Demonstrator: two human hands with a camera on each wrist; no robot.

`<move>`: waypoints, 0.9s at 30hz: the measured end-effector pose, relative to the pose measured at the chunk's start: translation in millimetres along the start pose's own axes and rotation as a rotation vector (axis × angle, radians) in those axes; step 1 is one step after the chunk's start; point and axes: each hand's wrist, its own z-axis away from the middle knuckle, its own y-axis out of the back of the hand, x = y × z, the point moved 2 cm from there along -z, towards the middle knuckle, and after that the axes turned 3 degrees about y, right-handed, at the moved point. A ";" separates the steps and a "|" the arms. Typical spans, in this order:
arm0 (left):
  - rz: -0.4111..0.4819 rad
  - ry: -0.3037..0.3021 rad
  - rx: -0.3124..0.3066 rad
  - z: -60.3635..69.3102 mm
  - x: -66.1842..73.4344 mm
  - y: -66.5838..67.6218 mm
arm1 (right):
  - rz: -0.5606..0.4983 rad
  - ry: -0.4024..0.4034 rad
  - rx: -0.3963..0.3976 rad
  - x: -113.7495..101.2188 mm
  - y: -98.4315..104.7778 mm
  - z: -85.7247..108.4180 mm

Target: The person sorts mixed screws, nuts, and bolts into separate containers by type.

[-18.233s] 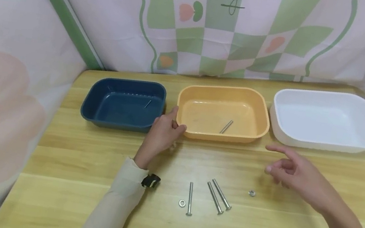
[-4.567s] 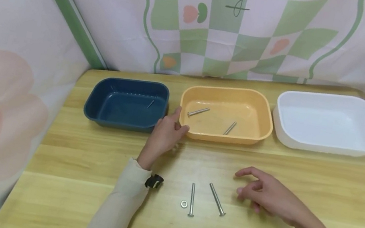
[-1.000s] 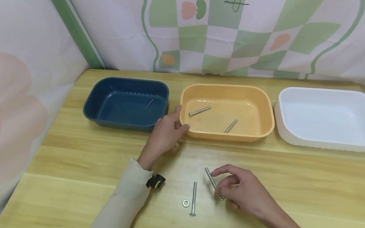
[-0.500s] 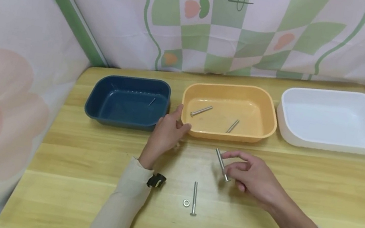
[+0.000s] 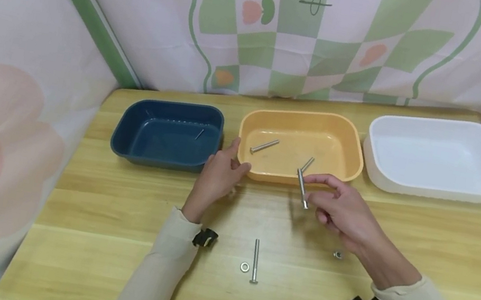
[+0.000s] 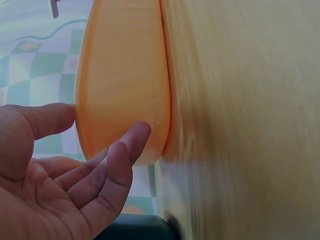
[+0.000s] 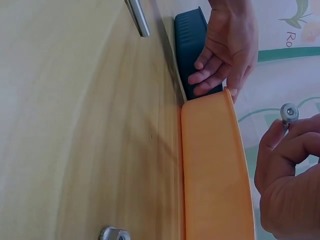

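Note:
In the head view my right hand pinches a silver bolt between thumb and fingers, above the table just before the front rim of the orange tray. The bolt's round socket head faces the right wrist camera. My left hand rests at the orange tray's left front corner; in the left wrist view its thumb meets the rim and its loosely bent fingers lie by the outer wall. Inside the orange tray lie two bolts, one at left, the other partly hidden by the held one.
On the table lie another bolt, a small ring beside it, and a nut below my right hand. A dark blue tray with a thin pin stands left; a white tray stands right. A patterned cloth hangs behind.
My right hand has picked a bolt off the table and raised it towards the orange tray. Since the oldest frame, another bolt has come to lie in that tray. The left hand stays put.

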 end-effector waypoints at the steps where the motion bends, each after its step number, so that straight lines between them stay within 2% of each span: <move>1: 0.003 -0.002 0.000 -0.1 -0.2 -0.1 | -0.007 -0.001 0.002 -0.5 0.2 -1.3; 16: 0.005 -0.036 0.007 -0.2 -2.9 0.1 | -0.023 -0.014 0.052 -9.6 4.4 -16.7; 27: 0.018 -0.021 0.003 -0.3 -2.2 0.7 | 0.048 -0.030 0.081 -17.5 5.7 -28.1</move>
